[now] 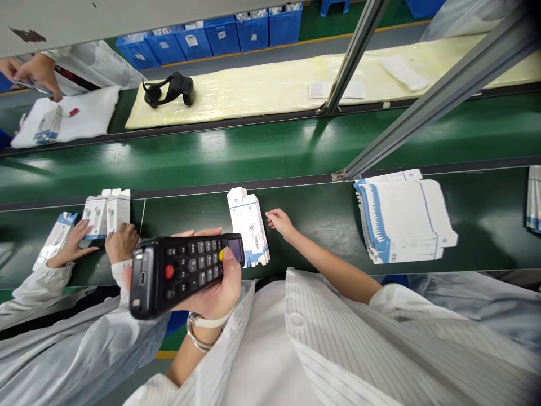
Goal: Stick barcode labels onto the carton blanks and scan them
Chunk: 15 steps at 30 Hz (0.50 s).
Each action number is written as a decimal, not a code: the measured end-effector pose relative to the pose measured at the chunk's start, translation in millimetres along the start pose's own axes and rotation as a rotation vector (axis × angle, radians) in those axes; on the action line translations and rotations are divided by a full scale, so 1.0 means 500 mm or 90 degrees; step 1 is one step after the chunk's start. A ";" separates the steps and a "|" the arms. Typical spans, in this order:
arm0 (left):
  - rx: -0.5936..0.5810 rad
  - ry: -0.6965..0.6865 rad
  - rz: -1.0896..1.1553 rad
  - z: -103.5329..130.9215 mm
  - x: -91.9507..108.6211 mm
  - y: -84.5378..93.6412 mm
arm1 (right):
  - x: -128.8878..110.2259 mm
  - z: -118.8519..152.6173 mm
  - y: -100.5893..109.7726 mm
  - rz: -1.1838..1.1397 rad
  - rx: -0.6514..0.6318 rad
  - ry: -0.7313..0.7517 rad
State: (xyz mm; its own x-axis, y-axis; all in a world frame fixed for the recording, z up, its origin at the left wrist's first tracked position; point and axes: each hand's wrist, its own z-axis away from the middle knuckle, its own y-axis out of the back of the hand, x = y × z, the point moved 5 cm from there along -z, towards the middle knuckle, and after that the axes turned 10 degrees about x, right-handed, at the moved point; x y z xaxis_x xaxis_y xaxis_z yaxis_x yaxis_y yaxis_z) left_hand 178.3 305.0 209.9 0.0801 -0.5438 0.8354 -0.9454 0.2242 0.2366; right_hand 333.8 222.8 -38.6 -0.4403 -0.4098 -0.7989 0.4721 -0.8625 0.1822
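My left hand [220, 296] is wrapped round a black handheld barcode scanner [186, 273] with a keypad and a small screen, raised close to the camera. Its thumb rests on the yellow button. On the green bench below lies a small stack of flat, unfolded white-and-blue cartons [250, 225], partly hidden behind the scanner. My right hand [279, 222] hovers just right of that stack, its fingers loosely bent and slightly apart, with nothing visible in them. A larger stack of flat cartons [403, 220] lies farther right.
At left, a co-worker's hands [120, 242] touch white-and-blue boxes [105, 214]. Across the green conveyor [203, 155], another person's hands [40, 73] hold a thin object. Metal posts [422, 107] slant up at right. A black headset [171, 90] lies opposite, before blue bins [222, 36].
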 end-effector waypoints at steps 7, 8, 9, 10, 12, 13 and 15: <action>0.082 -0.094 0.027 0.010 0.015 -0.018 | 0.046 -0.009 0.075 -0.019 0.075 -0.042; 0.077 -0.087 0.030 0.009 0.015 -0.018 | 0.053 -0.009 0.083 -0.018 0.079 -0.046; 0.079 -0.081 0.031 0.008 0.015 -0.017 | 0.060 -0.008 0.090 -0.015 0.082 -0.048; 0.088 -0.083 0.031 0.007 0.017 -0.015 | 0.066 -0.008 0.096 -0.011 0.083 -0.048; 0.101 -0.103 0.028 0.004 0.026 -0.014 | 0.078 -0.006 0.107 0.001 0.083 -0.045; 0.108 -0.123 0.025 0.002 0.033 -0.014 | 0.082 -0.005 0.110 0.010 0.083 -0.041; 0.112 -0.150 0.018 0.001 0.043 -0.014 | 0.082 -0.003 0.110 0.030 0.083 -0.022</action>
State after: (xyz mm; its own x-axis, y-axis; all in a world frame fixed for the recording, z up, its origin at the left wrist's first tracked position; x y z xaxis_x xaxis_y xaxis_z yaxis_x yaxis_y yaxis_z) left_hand 186.7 291.4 226.2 -0.0039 -0.7165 0.6975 -0.9881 0.1099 0.1074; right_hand 342.9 159.3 -62.3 -0.4471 -0.4588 -0.7678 0.3912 -0.8723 0.2934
